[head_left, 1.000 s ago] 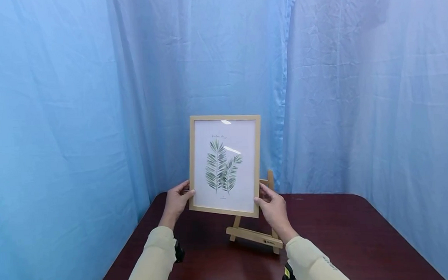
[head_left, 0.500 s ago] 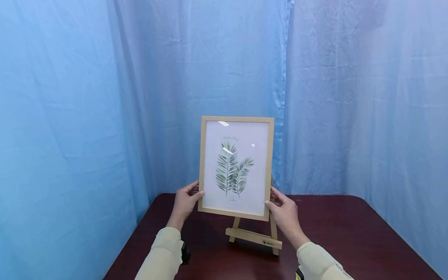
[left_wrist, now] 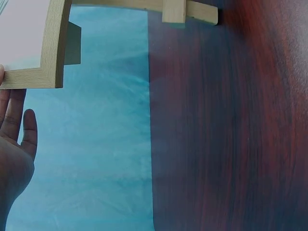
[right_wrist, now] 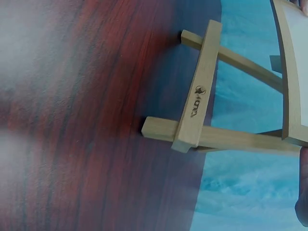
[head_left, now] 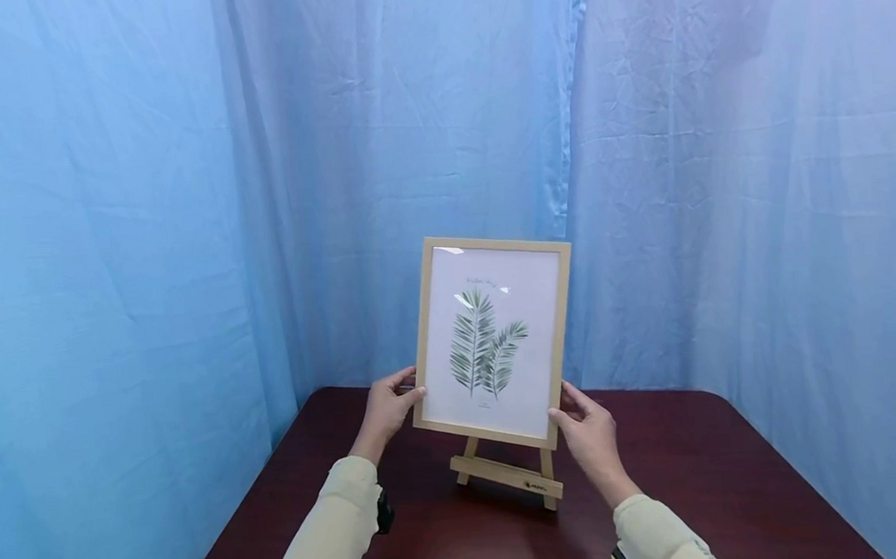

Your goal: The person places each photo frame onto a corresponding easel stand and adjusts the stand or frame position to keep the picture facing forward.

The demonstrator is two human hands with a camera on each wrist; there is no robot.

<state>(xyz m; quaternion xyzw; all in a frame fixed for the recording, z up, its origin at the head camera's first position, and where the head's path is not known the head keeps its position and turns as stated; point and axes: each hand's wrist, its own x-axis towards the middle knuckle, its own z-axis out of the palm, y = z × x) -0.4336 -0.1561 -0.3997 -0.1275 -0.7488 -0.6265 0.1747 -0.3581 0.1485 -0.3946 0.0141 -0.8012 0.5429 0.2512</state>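
Observation:
Between both hands a picture frame [head_left: 488,340] with a pale wooden border and a print of two green fern leaves is held up, leaning slightly clockwise. My left hand [head_left: 388,407] grips its lower left edge, thumb on the front. On the opposite edge, lower right, my right hand [head_left: 588,430] pinches the frame the same way. Directly behind and below stands a small wooden easel [head_left: 505,473], its upper part hidden by the frame. In the right wrist view the frame's bottom edge [right_wrist: 291,110] is apart from the easel's ledge [right_wrist: 199,91].
The easel stands on a dark red-brown wooden table [head_left: 689,461] with rounded far corners. Blue curtains [head_left: 411,131] hang behind the table and along both sides. A stand flap [left_wrist: 73,43] juts from the frame's back in the left wrist view.
Both hands have carried the picture frame to the right and slightly down, so it now covers the easel's upper part. The easel has stayed in place.

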